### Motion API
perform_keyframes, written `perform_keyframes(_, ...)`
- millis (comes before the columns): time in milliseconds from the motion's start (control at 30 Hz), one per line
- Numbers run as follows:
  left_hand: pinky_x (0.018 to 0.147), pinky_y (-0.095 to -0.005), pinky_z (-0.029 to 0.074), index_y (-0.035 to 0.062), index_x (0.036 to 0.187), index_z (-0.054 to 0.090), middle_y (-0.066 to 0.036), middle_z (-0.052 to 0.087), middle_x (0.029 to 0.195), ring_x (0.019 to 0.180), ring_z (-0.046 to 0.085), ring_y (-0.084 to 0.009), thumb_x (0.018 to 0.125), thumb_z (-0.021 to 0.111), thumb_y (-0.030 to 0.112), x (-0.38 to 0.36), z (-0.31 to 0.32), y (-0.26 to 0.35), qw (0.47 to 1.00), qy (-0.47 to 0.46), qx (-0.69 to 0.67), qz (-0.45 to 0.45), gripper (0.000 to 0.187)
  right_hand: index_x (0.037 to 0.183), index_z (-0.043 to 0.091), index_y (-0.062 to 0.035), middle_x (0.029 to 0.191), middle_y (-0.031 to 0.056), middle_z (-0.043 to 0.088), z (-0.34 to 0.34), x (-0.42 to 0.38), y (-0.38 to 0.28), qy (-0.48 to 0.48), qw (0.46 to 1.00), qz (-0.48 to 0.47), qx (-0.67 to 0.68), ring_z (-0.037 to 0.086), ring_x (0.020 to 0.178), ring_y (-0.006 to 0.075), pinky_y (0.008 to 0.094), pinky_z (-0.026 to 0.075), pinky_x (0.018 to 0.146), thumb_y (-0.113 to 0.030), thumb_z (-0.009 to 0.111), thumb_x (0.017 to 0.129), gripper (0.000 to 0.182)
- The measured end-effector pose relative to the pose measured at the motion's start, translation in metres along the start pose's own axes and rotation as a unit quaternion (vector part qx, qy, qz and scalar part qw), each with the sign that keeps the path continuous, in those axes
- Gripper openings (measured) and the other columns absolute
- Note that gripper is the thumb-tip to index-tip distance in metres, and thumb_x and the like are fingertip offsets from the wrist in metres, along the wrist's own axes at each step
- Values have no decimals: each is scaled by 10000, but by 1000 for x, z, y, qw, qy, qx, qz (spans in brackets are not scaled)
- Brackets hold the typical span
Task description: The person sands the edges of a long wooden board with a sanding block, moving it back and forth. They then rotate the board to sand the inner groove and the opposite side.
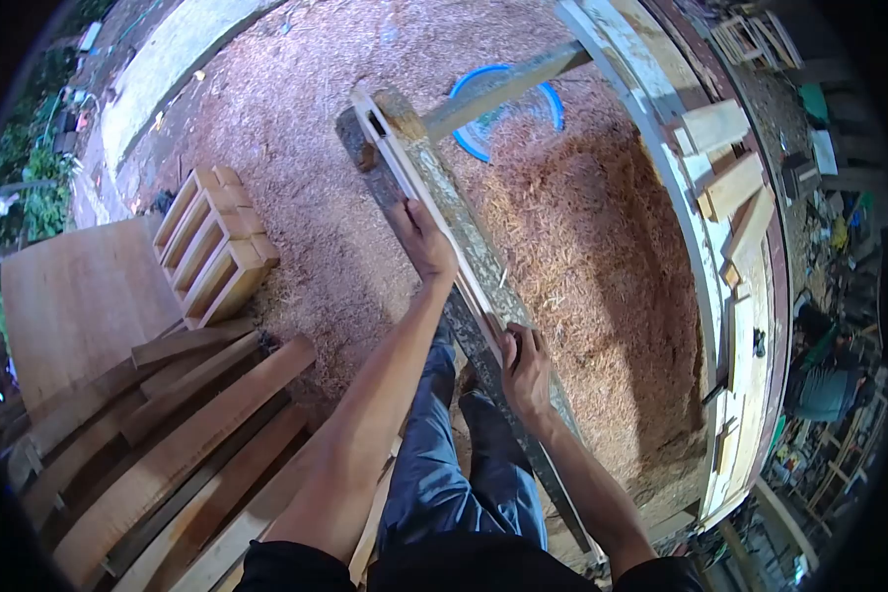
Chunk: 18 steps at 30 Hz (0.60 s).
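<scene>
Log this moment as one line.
left hand: on pale wood strip | right hand: same strip, closer in | mottled beam: alongside strip | blue-rimmed basin: beyond beam

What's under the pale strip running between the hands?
Alongside the pale strip: speckled plank on the right, darker wood on the left. Directly beneath is covered; left hand and right hand hide more.

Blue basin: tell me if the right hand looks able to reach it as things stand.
Probably not: the right hand is occupied at the wooden strip, and the blue basin lies well ahead of it, with a beam crossing over part of it.
</scene>
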<state>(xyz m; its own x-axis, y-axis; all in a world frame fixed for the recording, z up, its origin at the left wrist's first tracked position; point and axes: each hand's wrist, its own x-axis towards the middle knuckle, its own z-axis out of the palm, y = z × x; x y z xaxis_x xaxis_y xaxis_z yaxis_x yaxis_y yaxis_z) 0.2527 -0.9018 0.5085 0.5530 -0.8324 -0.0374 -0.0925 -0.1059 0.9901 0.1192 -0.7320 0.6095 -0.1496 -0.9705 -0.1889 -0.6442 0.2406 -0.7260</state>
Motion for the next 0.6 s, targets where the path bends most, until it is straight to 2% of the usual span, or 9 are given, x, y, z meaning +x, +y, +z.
perform_keyframes(167, 880, -382, 403, -22, 1162, 478, -165, 526, 1054, 957, 514, -250, 1025, 403, 362, -4, 3, 10, 999, 22, -30, 1, 415, 1065, 600, 23, 943, 259, 627, 21, 74, -43, -14, 1000, -12, 10, 606, 896, 437, 483, 476, 785, -160, 477, 981, 236)
perform_keyframes(200, 869, -338, 427, -5, 1181, 481, -155, 555, 1095, 978, 537, -210, 1020, 445, 345, -3, 0, 9, 998, 10, -64, -22, 387, 1039, 601, 26, 930, 261, 632, 31, 90, -45, 2, 999, -35, 33, 615, 882, 442, 487, 483, 765, -182, 472, 986, 250)
perform_keyframes(300, 843, -323, 449, 2, 1172, 480, -144, 565, 1096, 1001, 547, -195, 1009, 491, 301, 9, -24, 10, 988, -96, -81, -88, 340, 1003, 608, 43, 888, 288, 615, 53, 134, -62, 3, 997, -42, 71, 600, 818, 457, 506, 482, 748, -203, 493, 977, 272)
perform_keyframes(333, 852, -325, 455, 3, 1168, 477, -147, 555, 1119, 1018, 544, -198, 1001, 509, 273, 13, -29, 8, 986, -112, -82, -92, 319, 971, 603, 45, 826, 288, 620, 56, 150, -73, 15, 994, -70, 82, 609, 754, 473, 514, 492, 683, -213, 493, 976, 280)
perform_keyframes(433, 881, -332, 473, 5, 1159, 467, -156, 524, 1186, 1068, 535, -206, 979, 563, 187, 28, -43, 4, 977, -168, -81, -98, 274, 928, 594, 44, 819, 285, 626, 78, 197, -92, 14, 992, -90, 91, 609, 749, 479, 519, 490, 673, -221, 494, 977, 288)
perform_keyframes(467, 934, -318, 455, -4, 1179, 452, -167, 484, 1266, 1144, 502, -216, 976, 561, 143, 27, -42, 7, 976, -169, -102, -95, 274, 916, 583, 47, 818, 289, 625, 85, 213, -100, 9, 993, -90, 80, 610, 747, 482, 523, 487, 665, -223, 495, 977, 291)
perform_keyframes(567, 949, -304, 447, -13, 1183, 439, -158, 466, 1296, 1198, 468, -206, 988, 536, 140, 22, -39, 12, 973, -163, -115, -115, 266, 908, 563, 53, 793, 298, 615, 101, 259, -121, 25, 990, -120, 65, 607, 732, 491, 531, 481, 646, -230, 499, 977, 299)
perform_keyframes(600, 937, -291, 454, -15, 1218, 430, -145, 471, 1280, 1188, 473, -194, 1002, 508, 154, 18, -37, 5, 979, -146, -104, -95, 285, 910, 559, 55, 781, 301, 611, 103, 256, -117, 32, 990, -125, 61, 605, 725, 494, 533, 479, 640, -232, 500, 977, 301)
